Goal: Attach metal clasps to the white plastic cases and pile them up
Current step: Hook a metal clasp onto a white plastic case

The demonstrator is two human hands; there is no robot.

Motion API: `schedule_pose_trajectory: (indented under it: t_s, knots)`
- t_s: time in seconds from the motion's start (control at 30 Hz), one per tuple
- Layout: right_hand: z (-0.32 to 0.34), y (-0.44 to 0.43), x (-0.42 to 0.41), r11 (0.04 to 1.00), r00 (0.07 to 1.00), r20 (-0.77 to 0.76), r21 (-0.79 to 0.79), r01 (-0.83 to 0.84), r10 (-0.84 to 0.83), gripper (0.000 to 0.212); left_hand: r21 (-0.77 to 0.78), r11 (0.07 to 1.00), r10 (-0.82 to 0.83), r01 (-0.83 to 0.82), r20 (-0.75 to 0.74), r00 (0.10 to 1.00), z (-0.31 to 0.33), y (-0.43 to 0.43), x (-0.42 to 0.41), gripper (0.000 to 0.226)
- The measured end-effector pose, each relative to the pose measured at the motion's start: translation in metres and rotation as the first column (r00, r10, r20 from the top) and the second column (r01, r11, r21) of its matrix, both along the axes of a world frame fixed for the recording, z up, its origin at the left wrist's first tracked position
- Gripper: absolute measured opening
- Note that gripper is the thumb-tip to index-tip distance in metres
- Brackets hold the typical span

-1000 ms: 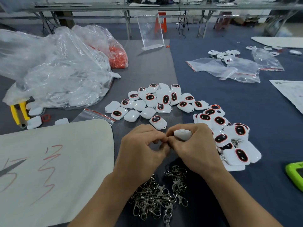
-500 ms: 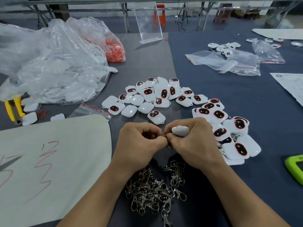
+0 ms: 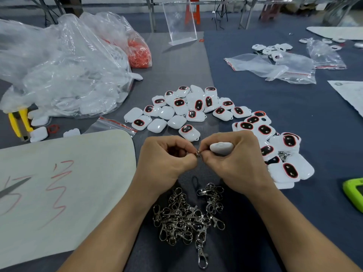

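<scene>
Now the left hand pinches a metal clasp at the left tip of the white case — lying crosswise, gripped in the right hand's curled fingers — above the counter.

Cases ahead; clasps nearside; bags left

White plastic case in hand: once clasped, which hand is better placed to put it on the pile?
Probably the right hand: it holds the white plastic case, and the pile of white cases lies beside it. The left hand only pinches the small metal clasp.
</scene>
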State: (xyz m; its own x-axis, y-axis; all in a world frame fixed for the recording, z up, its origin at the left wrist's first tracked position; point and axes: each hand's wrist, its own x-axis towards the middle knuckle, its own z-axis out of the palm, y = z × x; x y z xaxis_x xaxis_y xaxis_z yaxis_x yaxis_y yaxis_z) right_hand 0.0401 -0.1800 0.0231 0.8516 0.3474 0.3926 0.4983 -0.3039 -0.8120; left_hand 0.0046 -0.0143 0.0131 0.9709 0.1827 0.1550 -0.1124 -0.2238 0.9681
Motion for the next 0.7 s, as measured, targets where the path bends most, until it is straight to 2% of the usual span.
schedule_pose_trajectory:
  t_s: [0.27,0.4,0.5,0.57,0.63,0.7]
  knots:
    - [0.001,0.000,-0.001,0.999,0.999,-0.009,-0.024,-0.036,0.036,0.026,0.107,0.993,-0.056,0.056,-0.004,0.998,-0.001,0.007,0.000,0.014]
    - [0.002,0.002,-0.002,0.998,0.998,-0.024,-0.005,-0.058,0.058,0.032,0.025,0.993,-0.116,0.116,-0.005,0.993,-0.002,0.007,0.001,0.016]
    - [0.000,0.001,0.000,0.998,0.998,-0.043,-0.022,-0.055,0.054,0.029,0.000,0.992,-0.128,0.128,-0.030,0.991,-0.002,0.007,0.002,0.016]
    - [-0.004,0.002,0.003,0.999,0.994,-0.107,-0.050,0.004,-0.009,0.023,0.048,0.997,-0.053,0.054,-0.019,0.998,-0.003,0.006,0.001,0.013]
    - [-0.008,0.002,0.008,0.990,0.974,-0.198,-0.115,0.085,-0.106,0.015,0.197,0.972,0.119,-0.131,0.069,0.990,-0.002,0.008,0.000,0.006]
    - [-0.011,0.001,0.013,0.975,0.954,-0.251,-0.186,0.120,-0.165,0.021,0.438,0.841,0.238,-0.317,0.226,0.945,0.000,0.014,-0.001,0.005]
